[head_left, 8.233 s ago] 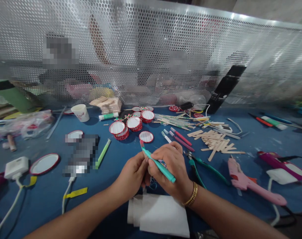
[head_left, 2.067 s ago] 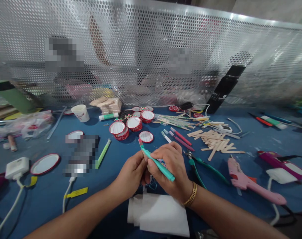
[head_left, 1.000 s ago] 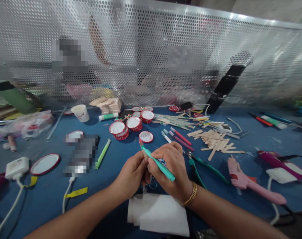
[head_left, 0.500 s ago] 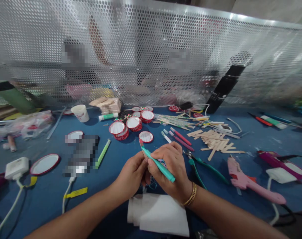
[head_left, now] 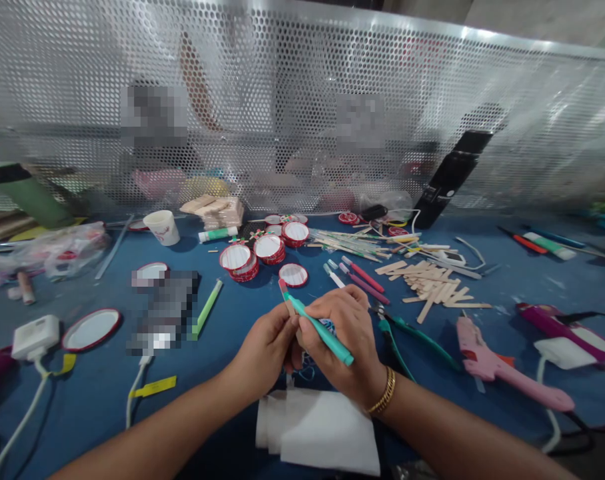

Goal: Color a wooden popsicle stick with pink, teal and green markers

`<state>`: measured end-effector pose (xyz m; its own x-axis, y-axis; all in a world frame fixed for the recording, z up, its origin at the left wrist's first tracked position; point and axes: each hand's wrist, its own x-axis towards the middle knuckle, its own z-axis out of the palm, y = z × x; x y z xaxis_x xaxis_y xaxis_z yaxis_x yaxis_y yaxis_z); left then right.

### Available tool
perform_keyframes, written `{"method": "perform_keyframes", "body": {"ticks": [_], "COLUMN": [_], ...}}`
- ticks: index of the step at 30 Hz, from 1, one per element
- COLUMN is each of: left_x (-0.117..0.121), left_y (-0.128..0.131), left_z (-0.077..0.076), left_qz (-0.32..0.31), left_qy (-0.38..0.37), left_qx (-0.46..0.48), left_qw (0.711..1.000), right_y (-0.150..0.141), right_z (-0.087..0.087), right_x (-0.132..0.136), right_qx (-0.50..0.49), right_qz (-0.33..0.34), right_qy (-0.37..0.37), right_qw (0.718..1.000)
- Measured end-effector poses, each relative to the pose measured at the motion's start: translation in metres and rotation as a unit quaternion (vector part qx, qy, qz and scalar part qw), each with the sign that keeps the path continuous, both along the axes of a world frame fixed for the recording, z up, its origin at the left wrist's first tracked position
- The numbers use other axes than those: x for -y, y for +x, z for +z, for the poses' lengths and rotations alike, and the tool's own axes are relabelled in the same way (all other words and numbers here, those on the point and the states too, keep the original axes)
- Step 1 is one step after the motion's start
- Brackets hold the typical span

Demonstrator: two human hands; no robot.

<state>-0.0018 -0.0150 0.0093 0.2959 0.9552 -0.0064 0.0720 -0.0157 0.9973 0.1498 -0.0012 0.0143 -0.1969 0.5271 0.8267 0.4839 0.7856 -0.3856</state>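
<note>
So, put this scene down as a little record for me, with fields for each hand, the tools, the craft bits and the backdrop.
Left hand: pinches a red-tipped stick
Right hand: holds a teal marker, angled toward the stick
Tools: green-handled pliers, pink glue gun
Craft bits: heap of flat wooden sticks, red-rimmed discs
Near side: folded white sheets
Backdrop: perforated metal panel

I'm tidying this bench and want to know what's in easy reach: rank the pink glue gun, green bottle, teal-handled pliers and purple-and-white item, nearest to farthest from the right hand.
From the right hand, in the head view:
1. Teal-handled pliers: just right.
2. Pink glue gun: farther right.
3. Purple-and-white item: far right.
4. Green bottle: far left, towards the back.
</note>
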Motion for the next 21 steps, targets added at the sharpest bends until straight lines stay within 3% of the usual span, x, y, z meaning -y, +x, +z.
{"method": "perform_keyframes", "body": {"ticks": [21], "left_x": [-0.0014], "left_y": [-0.0006], "left_z": [0.0], "left_qz": [0.003], "left_qy": [-0.004], "left_qx": [-0.005], "left_qw": [1.0], "right_y": [0.0], "right_z": [-0.0004], "right_x": [-0.0003], "right_qx": [0.004], "right_qz": [-0.013], "right_qy": [0.001], "right_qw": [1.0]}}
